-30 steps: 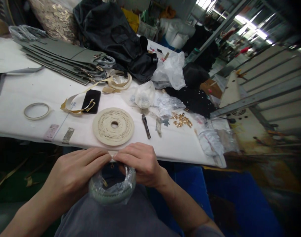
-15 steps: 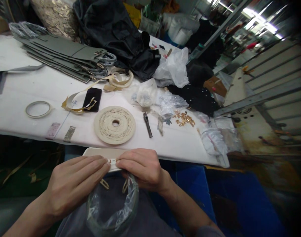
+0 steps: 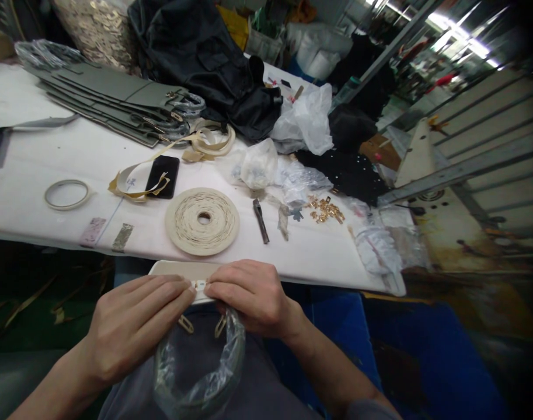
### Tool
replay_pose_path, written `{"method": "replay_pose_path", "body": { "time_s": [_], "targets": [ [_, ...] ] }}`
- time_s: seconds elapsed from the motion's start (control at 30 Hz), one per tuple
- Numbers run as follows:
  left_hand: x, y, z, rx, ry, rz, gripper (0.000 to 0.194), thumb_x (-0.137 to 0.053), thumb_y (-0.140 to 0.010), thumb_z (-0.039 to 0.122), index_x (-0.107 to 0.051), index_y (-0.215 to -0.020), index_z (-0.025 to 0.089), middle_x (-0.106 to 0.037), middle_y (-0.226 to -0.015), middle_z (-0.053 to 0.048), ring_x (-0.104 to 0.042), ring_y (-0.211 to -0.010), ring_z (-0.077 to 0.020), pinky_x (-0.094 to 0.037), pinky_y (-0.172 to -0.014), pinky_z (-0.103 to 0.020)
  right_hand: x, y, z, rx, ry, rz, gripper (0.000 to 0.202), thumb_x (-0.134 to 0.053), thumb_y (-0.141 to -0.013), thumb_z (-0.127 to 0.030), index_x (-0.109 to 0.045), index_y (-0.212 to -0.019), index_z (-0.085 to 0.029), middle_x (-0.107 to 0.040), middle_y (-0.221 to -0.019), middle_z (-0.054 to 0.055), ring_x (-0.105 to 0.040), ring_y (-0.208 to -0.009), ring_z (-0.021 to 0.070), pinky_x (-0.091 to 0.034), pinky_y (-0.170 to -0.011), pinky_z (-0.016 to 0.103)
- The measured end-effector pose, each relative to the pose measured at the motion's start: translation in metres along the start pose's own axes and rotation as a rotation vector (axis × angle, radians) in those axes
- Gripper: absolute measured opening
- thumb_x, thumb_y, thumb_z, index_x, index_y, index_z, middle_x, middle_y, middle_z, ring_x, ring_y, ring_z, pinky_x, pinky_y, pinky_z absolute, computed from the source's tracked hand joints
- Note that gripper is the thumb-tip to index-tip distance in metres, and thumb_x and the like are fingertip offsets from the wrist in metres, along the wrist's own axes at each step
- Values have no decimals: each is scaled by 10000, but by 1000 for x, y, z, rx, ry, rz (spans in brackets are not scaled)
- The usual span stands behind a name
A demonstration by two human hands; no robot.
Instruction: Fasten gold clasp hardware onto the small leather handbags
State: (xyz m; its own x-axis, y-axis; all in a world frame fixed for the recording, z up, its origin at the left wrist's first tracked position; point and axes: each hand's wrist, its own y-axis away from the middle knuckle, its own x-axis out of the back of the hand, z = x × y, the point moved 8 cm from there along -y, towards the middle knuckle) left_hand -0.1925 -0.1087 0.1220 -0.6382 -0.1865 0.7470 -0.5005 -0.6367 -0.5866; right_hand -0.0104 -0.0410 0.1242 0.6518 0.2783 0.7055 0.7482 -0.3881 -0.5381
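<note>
on the white counter (image 3: 301, 256) there are one cream tape roll (image 3: 202, 234), one narrow tape ring (image 3: 65, 206), one black phone (image 3: 172, 175), one dark metal tool (image 3: 261, 221) and gold pieces (image 3: 326, 210), too many to count. at its front edge, the left hand (image 3: 137, 315) and right hand (image 3: 248, 297) both grasp one pale panel (image 3: 178, 268), fingers bent and nearly closed over it. below are one plastic-wrapped handle (image 3: 234, 356) and two metal loops (image 3: 185, 324).

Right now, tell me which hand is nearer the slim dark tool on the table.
Right: the right hand is below the slim dark tool in the picture; the left hand is farther away, below and well to its left. Neither touches it.
</note>
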Motion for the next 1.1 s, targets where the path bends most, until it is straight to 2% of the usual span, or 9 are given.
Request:
{"method": "replay_pose_path", "body": {
  "time_s": [0.17, 0.3, 0.4, 0.53, 0.73, 0.83, 0.97, 1.1],
  "targets": [
    [2, -1, 2, 12, 3, -9, 253, -645, -1145, 57, -751, -1374, 75, -809, -1260, -155, -790, -1217, -277, -635, -1107, -393, 0, 7, -7, 72, 22, 69, 246, -658, -1120, -181, -746, -1347, -147, -868, -1170, 143, -850, -1057, 247, -715, -905, 395],
    [4, -3, -4, 14, -31, 29, 224, -627, -1154, 84, -782, -1314, 108, -814, -1211, -138, -805, -1126, -271, -639, -1008, -359, -2, 7, -3, 85, 29, 58, 263, -685, -1108, -180, -749, -1362, -156, -863, -1182, 131, -851, -1054, 241, -713, -937, 407],
    [-1, -1, -8, 22, -49, -12, 279, -601, -1178, 110, -770, -1400, 123, -799, -1302, -143, -787, -1189, -280, -616, -1007, -369, -4, 4, 4, 40, 6, 33, 255, -667, -1125, -204, -746, -1365, -168, -858, -1187, 129, -843, -1043, 229, -702, -915, 383],
    [-6, 4, -7, 18, 18, -14, 279, -608, -1178, 100, -755, -1415, 105, -795, -1280, -140, -773, -1196, -273, -595, -1012, -378, -7, 1, 7, 3, -4, -2, 185, -667, -1143, -236, -761, -1293, -184, -864, -1152, 118, -834, -1004, 211, -677, -879, 344],
    [-2, 4, -6, 19, 78, 29, 253, -621, -1155, 70, -754, -1370, 84, -795, -1230, -144, -783, -1124, -260, -612, -988, -376, -8, 1, -2, 95, -8, 17, 195, -662, -1131, -203, -757, -1285, -131, -860, -1131, 136, -830, -989, 227, -672, -836, 350],
    [2, 4, -9, 37, 91, 43, 252, -656, -1138, 56, -754, -1369, 84, -796, -1199, -131, -780, -1072, -235, -605, -951, -350, -7, -1, 2, 54, -30, 66, 188, -686, -1127, -220, -760, -1290, -164, -867, -1149, 122, -837, -1000, 224, -680, -881, 352],
    [4, 4, -11, 68, 102, 61, 232, -695, -1129, 54, -754, -1353, 69, -792, -1176, -123, -770, -1052, -214, -590, -940, -325, -6, -3, 10, -34, -71, 67, 159, -712, -1108, -214, -761, -1254, -179, -870, -1158, 98, -846, -1028, 209, -668, -892, 319],
    [4, 5, -6, 58, 113, 66, 200, -671, -1164, 101, -759, -1341, 74, -796, -1190, -129, -774, -1060, -214, -597, -953, -320, -6, 0, 5, 18, -85, 44, 147, -677, -1130, -249, -761, -1222, -171, -868, -1130, 98, -835, -975, 197, -651, -848, 313]
  ]
}}
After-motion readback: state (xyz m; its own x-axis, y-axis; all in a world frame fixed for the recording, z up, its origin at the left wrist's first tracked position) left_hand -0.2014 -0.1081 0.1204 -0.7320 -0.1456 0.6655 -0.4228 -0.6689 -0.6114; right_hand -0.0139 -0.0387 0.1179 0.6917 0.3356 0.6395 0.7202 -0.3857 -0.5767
